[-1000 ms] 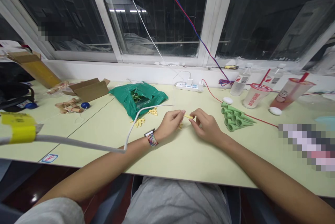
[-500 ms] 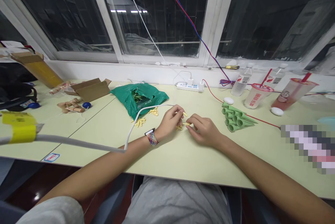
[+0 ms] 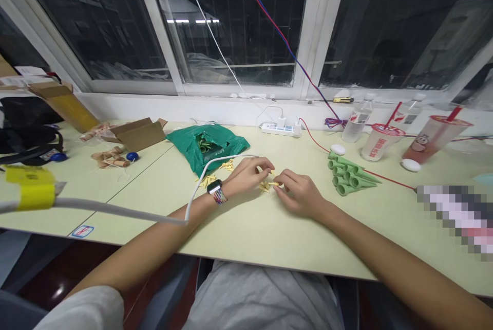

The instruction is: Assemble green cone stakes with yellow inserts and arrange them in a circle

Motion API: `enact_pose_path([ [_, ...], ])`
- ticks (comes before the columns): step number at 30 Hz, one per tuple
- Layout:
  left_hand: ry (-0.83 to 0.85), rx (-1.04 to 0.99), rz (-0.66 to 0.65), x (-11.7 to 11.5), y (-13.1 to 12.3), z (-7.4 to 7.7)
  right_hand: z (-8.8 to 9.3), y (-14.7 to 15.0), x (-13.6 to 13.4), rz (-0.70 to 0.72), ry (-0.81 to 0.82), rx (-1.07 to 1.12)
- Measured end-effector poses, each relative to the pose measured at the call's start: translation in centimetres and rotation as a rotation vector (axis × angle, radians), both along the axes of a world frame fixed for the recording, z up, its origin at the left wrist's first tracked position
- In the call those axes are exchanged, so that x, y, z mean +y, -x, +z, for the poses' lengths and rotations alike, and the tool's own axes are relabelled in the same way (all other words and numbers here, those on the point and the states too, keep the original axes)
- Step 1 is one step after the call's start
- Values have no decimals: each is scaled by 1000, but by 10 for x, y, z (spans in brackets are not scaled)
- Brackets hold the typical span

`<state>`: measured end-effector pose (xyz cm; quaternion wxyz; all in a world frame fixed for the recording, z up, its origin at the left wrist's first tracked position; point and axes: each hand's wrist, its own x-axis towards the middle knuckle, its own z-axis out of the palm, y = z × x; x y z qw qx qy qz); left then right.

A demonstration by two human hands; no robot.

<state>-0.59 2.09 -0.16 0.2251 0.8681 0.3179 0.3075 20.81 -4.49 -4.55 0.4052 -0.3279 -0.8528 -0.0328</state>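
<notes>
My left hand and my right hand meet above the pale green table, fingertips almost touching. The right fingers pinch a small yellow paper strip. A little yellow paper piece shows at the left fingertips, which seem to hold it. A folded yellow paper piece sits just below, between my hands. Further left, near my left wrist, lie several more yellow folded pieces. A white cable runs past that wrist, which wears a watch.
A green plastic bag lies behind my hands. A stack of green paper cones is to the right. Drink cups, a plastic bottle, a power strip, a cardboard box and rolled paper pieces stand further back.
My left hand has come lower and closer to my right, its fingers curling over the yellow pieces. The view has tilted slightly upward.
</notes>
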Motion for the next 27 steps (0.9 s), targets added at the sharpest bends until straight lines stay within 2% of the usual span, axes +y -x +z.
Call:
enact_pose_path([
  [4,-38,163,-17,11,41,25,-4,0,6,-47,99,108],
  [7,-127,211,98,12,86,36,-5,6,20,-86,220,158],
  [10,-82,229,190,6,128,38,-4,23,44,-81,338,166],
  [13,-21,223,302,-1,153,33,-6,54,75,-62,389,165],
  [17,-25,218,376,-6,163,21,-10,101,113,-39,471,188],
  [20,-44,227,397,-7,164,17,-12,124,129,-47,500,187],
  [27,-76,295,367,-8,166,20,-10,137,139,-99,474,106],
])
